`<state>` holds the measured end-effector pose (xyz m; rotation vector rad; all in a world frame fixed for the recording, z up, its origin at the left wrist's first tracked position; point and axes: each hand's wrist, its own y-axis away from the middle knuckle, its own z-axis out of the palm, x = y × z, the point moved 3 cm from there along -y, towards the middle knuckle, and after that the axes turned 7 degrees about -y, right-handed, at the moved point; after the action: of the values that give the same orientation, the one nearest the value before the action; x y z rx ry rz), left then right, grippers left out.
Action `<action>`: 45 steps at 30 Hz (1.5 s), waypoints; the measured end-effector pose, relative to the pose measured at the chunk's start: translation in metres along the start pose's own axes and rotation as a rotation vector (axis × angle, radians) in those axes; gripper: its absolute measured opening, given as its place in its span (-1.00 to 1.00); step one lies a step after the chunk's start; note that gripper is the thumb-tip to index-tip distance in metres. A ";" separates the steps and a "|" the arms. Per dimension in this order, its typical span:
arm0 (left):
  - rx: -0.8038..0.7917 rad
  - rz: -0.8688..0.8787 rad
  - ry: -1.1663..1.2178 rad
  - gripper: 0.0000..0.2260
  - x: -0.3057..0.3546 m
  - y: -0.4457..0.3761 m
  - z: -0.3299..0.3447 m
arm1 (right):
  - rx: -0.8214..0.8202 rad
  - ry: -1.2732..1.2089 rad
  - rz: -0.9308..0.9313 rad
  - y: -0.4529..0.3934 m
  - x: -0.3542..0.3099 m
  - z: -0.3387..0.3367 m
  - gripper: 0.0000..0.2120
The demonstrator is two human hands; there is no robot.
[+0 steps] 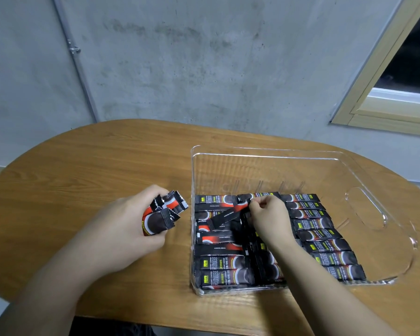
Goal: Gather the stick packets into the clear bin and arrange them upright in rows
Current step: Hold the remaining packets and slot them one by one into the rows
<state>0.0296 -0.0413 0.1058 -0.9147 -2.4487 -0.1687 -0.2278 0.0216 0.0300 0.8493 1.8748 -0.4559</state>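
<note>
A plain indoor room, perhaps a home or a bare workroom; the exact kind cannot be told. A rough grey concrete wall [204, 57] is seen behind an oval wooden tabletop [95, 166]. A pale wood-framed window [383, 76] is set at right.

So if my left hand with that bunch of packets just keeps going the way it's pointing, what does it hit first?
Most likely the bin's left wall. The left hand grips a bunch of packets whose ends point right and slightly away, toward that clear wall, with bare table between. Depth is hard to judge, so the bunch might pass above the rim.
</note>
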 end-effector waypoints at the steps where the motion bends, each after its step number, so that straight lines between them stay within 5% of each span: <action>1: 0.000 0.000 -0.001 -0.63 0.000 0.000 0.000 | 0.012 -0.003 -0.007 -0.001 -0.001 -0.001 -0.85; 14: -0.006 0.012 -0.021 -0.69 0.002 0.000 0.001 | -0.100 0.369 -0.145 0.010 -0.009 0.012 -0.79; 20: 0.007 0.017 -0.029 -0.70 0.002 0.001 0.000 | -0.206 0.780 -0.218 0.017 -0.014 0.013 -0.67; 28: 0.025 0.032 -0.015 -0.63 0.002 0.001 -0.001 | -0.377 0.795 -0.383 0.014 -0.008 0.029 -0.70; 31: 0.034 0.020 -0.010 -0.62 0.002 0.001 0.000 | -0.341 0.743 -0.424 0.017 -0.018 0.028 -0.76; 34: 0.039 0.005 -0.022 -0.61 0.001 0.000 -0.002 | -0.288 0.393 -0.503 0.033 -0.049 0.015 -0.88; 38: 0.017 0.025 -0.054 -0.60 0.008 -0.002 -0.001 | -0.511 -0.074 -0.491 0.067 -0.096 0.005 -0.89; 45: -0.037 0.049 -0.206 -0.56 0.020 -0.009 0.002 | -0.601 -0.143 -0.464 0.070 -0.106 0.011 -0.88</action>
<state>0.0104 -0.0368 0.1149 -1.0539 -2.6157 -0.1069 -0.1418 0.0241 0.1241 -0.0201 1.9148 -0.1967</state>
